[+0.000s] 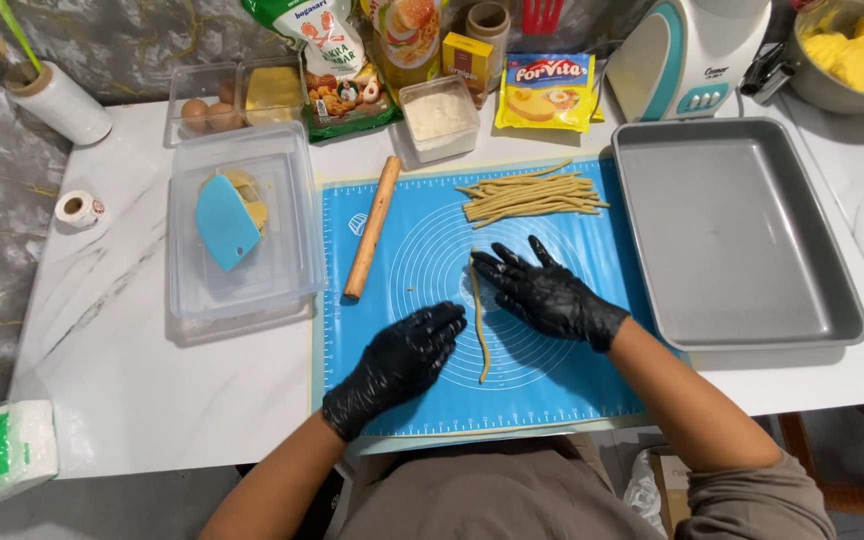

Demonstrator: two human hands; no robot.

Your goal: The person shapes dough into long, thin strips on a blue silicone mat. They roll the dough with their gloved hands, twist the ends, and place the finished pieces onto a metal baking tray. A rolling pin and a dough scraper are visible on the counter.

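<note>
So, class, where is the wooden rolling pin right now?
The wooden rolling pin lies on the blue mat's left edge, beside the clear plastic box.

Both the left hand [399,363] and right hand [549,293] wear glossy black gloves; the dough strand [479,325] between them is pale yellow-tan, matching the dough strips [530,197]. The baking mat [562,375] is bright blue with white concentric rings. Rolling pin [372,227] light brown; tray [742,235] plain grey; scraper [227,222] sky blue; countertop [122,340] white, faintly grey-veined.
</note>
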